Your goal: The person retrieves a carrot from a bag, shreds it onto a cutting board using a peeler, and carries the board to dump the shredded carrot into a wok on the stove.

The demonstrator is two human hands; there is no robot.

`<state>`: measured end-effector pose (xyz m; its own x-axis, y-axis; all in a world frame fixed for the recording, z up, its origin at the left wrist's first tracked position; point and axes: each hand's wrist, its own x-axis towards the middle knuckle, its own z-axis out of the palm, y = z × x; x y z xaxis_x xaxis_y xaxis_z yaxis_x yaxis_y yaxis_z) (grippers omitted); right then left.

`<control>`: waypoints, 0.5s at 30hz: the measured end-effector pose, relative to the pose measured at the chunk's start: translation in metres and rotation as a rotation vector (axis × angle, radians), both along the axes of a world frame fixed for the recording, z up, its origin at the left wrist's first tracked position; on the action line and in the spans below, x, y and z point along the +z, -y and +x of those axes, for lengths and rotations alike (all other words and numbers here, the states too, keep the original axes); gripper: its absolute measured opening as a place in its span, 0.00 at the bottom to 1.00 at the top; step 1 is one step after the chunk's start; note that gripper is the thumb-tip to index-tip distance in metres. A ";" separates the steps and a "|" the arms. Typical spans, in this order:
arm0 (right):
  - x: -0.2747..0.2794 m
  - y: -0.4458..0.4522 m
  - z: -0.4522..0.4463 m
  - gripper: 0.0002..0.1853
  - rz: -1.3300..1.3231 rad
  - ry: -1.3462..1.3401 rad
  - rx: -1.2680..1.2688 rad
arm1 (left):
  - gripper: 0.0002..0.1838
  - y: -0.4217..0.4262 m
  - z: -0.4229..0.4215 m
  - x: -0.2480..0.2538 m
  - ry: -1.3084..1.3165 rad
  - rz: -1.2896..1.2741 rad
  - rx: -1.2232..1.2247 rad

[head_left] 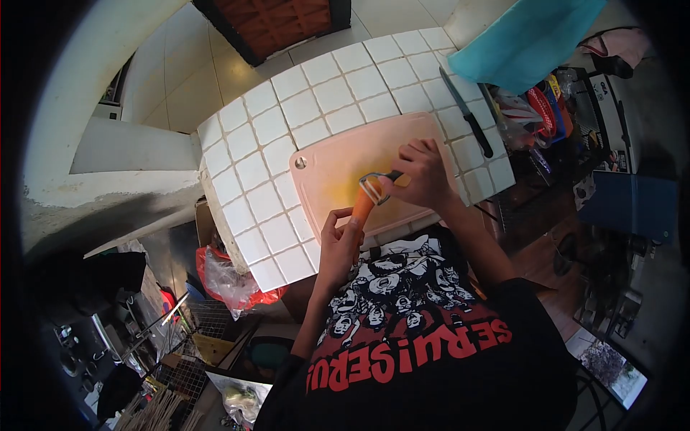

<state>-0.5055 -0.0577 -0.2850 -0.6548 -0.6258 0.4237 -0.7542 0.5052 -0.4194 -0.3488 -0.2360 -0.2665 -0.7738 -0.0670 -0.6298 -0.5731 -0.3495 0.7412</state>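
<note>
Left hand [341, 233] grasps carrot [364, 208] | right hand [425, 176] grasps peeler [393, 174] | tiles [298, 108] extend past board [374, 136] edges

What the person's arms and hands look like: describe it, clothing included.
The left hand and right hand are bare, without gloves. Both forearms are uncovered below short black sleeves of a black shirt printed with red lettering and black-and-white figures. I cannot tell whether any rings are worn.
</note>
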 end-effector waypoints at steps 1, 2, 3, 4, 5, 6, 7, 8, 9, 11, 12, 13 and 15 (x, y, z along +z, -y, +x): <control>-0.003 -0.003 -0.003 0.14 -0.005 0.001 -0.008 | 0.17 0.000 0.002 -0.001 -0.011 0.000 -0.012; -0.005 -0.004 -0.004 0.14 -0.009 0.002 -0.015 | 0.17 -0.001 0.002 -0.002 -0.010 0.000 -0.012; -0.007 -0.004 -0.004 0.14 -0.009 0.003 -0.016 | 0.17 -0.002 0.003 -0.002 -0.005 0.008 -0.008; -0.009 -0.005 -0.004 0.14 -0.004 0.009 -0.012 | 0.18 -0.003 0.003 -0.003 -0.002 0.017 -0.004; -0.010 -0.005 -0.006 0.14 0.000 0.015 -0.008 | 0.18 -0.004 0.003 -0.004 -0.003 0.017 -0.006; -0.012 -0.008 -0.008 0.14 0.000 0.014 -0.008 | 0.18 -0.005 0.004 -0.005 -0.011 -0.023 -0.013; -0.014 -0.012 -0.011 0.14 0.051 0.000 -0.031 | 0.18 -0.005 0.006 -0.006 -0.018 -0.064 -0.019; -0.016 -0.016 -0.014 0.14 0.101 -0.015 -0.052 | 0.18 -0.004 0.006 -0.002 -0.019 -0.066 -0.017; -0.021 -0.022 -0.017 0.14 0.099 -0.017 -0.050 | 0.19 -0.003 0.006 0.004 -0.003 -0.062 -0.015; -0.028 -0.033 -0.018 0.13 0.128 0.041 -0.118 | 0.19 0.000 0.009 0.005 0.019 -0.060 -0.009; -0.025 -0.030 -0.018 0.13 0.127 0.041 -0.114 | 0.19 0.001 0.009 0.000 0.015 -0.069 0.008; -0.021 -0.028 -0.016 0.13 0.099 0.045 -0.110 | 0.19 0.002 0.008 -0.003 0.010 -0.078 0.022; -0.011 -0.021 -0.009 0.13 0.074 0.049 -0.111 | 0.19 0.001 0.006 -0.002 0.014 -0.089 0.025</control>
